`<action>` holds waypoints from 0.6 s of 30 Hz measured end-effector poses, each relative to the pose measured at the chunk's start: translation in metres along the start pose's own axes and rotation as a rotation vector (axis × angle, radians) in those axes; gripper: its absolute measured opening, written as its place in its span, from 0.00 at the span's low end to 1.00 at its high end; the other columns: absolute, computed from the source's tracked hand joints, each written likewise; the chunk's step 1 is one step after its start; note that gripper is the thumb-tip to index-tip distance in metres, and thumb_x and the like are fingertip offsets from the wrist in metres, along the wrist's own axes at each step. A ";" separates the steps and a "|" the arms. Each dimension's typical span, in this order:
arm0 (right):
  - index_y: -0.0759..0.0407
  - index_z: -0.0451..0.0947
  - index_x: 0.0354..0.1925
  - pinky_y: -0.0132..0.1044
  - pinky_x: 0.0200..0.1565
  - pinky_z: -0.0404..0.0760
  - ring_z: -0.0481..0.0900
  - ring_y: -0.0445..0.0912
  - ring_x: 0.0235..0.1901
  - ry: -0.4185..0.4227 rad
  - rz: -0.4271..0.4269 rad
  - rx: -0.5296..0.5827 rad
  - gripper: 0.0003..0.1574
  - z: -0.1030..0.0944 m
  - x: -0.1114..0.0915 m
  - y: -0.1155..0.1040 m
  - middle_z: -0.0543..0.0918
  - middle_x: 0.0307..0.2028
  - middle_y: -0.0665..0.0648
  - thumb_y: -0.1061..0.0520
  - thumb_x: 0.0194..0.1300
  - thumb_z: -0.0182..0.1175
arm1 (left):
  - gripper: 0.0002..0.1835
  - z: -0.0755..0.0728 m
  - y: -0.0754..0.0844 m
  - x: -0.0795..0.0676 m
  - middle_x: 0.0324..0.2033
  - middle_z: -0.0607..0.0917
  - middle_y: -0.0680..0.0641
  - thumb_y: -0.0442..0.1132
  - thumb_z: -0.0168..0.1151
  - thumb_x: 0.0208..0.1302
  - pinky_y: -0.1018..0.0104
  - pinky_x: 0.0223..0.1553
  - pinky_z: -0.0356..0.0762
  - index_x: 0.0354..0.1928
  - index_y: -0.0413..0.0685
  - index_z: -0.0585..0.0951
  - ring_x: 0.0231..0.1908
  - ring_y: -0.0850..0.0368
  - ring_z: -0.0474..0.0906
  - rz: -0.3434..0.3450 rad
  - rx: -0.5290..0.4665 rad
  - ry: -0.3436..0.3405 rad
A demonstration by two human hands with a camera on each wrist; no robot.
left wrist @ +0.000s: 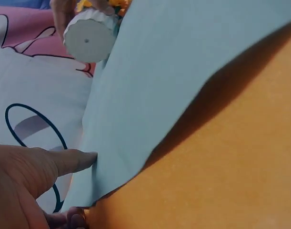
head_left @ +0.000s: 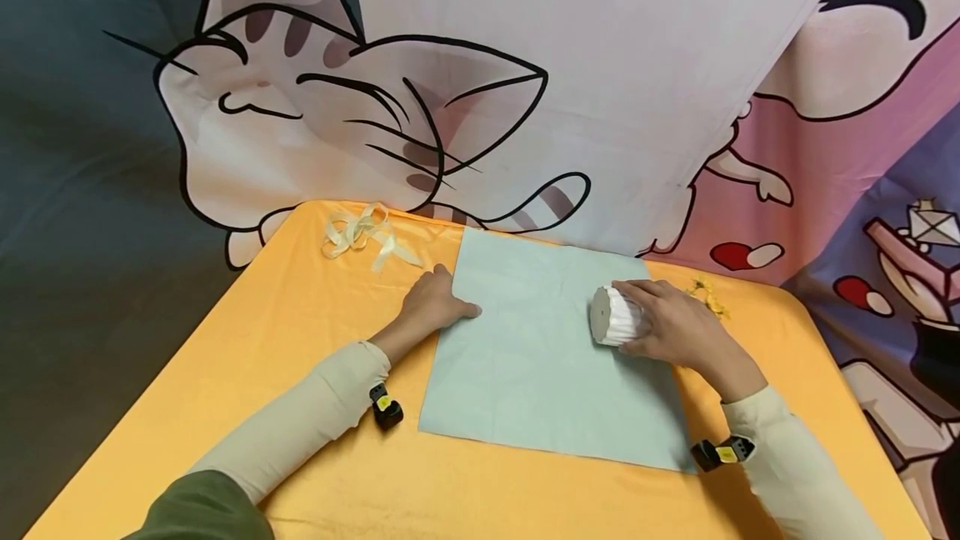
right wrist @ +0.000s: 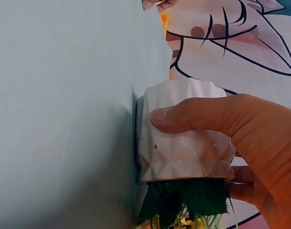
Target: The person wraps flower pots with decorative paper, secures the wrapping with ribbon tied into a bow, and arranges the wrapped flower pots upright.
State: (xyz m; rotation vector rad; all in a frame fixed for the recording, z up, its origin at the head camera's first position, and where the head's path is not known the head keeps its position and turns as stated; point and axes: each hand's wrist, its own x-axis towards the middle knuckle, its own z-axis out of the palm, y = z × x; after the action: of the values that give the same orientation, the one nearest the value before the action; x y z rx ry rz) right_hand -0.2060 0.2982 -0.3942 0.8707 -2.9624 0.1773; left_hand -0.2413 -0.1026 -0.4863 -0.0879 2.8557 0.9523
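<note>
A light blue sheet of paper [head_left: 540, 390] lies across the middle of the table. On its right half a white faceted flowerpot [head_left: 624, 319] lies on its side, its flat base facing left. My right hand [head_left: 675, 327] grips the pot round its side, thumb across the facets. Green leaves [right wrist: 188, 198] come out of the pot's mouth, and yellow flowers [head_left: 708, 297] show beyond the hand. My left hand [head_left: 431, 302] pinches the sheet's left edge, thumb on top and other fingers at the rim, partly hidden. Near that hand the sheet's edge stands raised in the left wrist view.
A loose tangle of cream ribbon [head_left: 363, 233] lies at the table's back left. An orange cloth [head_left: 330, 298] covers the table. Behind it hangs a curtain printed with a cartoon cat [head_left: 315, 123]. Each sleeve carries a small black wrist camera [head_left: 386, 408].
</note>
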 end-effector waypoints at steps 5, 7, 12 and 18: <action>0.57 0.75 0.81 0.70 0.58 0.87 0.83 0.70 0.64 -0.025 0.023 0.034 0.63 -0.003 0.003 0.001 0.83 0.71 0.72 0.45 0.52 0.90 | 0.20 -0.006 -0.009 0.013 0.22 0.71 0.50 0.49 0.75 0.69 0.60 0.24 0.69 0.28 0.49 0.74 0.21 0.54 0.69 0.050 -0.195 -0.005; 0.57 0.75 0.81 0.71 0.60 0.85 0.83 0.70 0.65 -0.043 0.037 0.058 0.64 -0.006 0.005 0.001 0.82 0.72 0.72 0.44 0.52 0.91 | 0.18 -0.018 -0.002 0.007 0.21 0.70 0.51 0.46 0.71 0.71 0.61 0.24 0.69 0.28 0.51 0.74 0.20 0.55 0.67 0.045 -0.320 -0.022; 0.56 0.75 0.82 0.73 0.65 0.82 0.81 0.71 0.68 -0.080 0.063 0.086 0.67 -0.009 0.009 0.001 0.81 0.74 0.72 0.41 0.50 0.93 | 0.14 -0.051 0.026 -0.015 0.27 0.75 0.50 0.43 0.68 0.78 0.63 0.29 0.73 0.37 0.48 0.74 0.24 0.56 0.71 -0.019 -0.602 -0.180; 0.55 0.74 0.82 0.75 0.68 0.80 0.79 0.72 0.71 -0.101 0.084 0.093 0.69 -0.009 0.009 0.000 0.80 0.75 0.73 0.41 0.49 0.93 | 0.12 -0.056 0.048 -0.014 0.25 0.82 0.53 0.43 0.65 0.80 0.68 0.32 0.80 0.37 0.47 0.76 0.24 0.61 0.79 -0.071 -0.724 -0.329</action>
State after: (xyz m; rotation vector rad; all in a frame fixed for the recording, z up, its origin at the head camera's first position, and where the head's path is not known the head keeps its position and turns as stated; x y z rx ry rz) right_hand -0.2133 0.2950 -0.3843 0.7876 -3.1093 0.2852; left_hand -0.2378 -0.0982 -0.4115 -0.0889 2.0811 1.7409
